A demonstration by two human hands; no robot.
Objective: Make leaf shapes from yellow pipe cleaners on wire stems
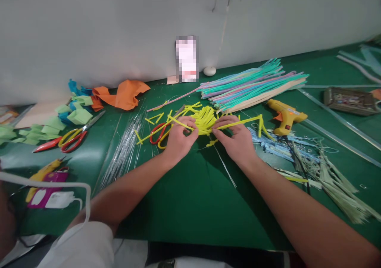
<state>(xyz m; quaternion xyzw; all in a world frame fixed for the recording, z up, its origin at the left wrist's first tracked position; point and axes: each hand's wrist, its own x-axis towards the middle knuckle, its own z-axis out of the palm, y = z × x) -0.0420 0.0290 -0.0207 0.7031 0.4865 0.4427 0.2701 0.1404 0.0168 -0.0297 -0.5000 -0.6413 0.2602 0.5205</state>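
Observation:
Yellow pipe cleaners (205,119) lie bunched between my hands at the middle of the table. My left hand (182,139) is closed in a pinch on one of them, its end poking out up and to the left. From the other side my right hand (233,135) pinches a yellow pipe cleaner too, and a bent length runs out rightward past the fingers. Short bent yellow pieces lie left of my left hand. Red and yellow scissor handles (157,134) show beside that hand, partly covered. A thin pale strand (225,166) trails below the bunch.
A bundle of coloured pipe cleaners (253,87) lies behind my hands. To the right are a yellow glue gun (286,116), tassels (336,176) and a small box (349,100). Thin wires (123,153), scissors (74,137) and paper scraps (131,94) sit left. A phone (187,59) leans on the wall.

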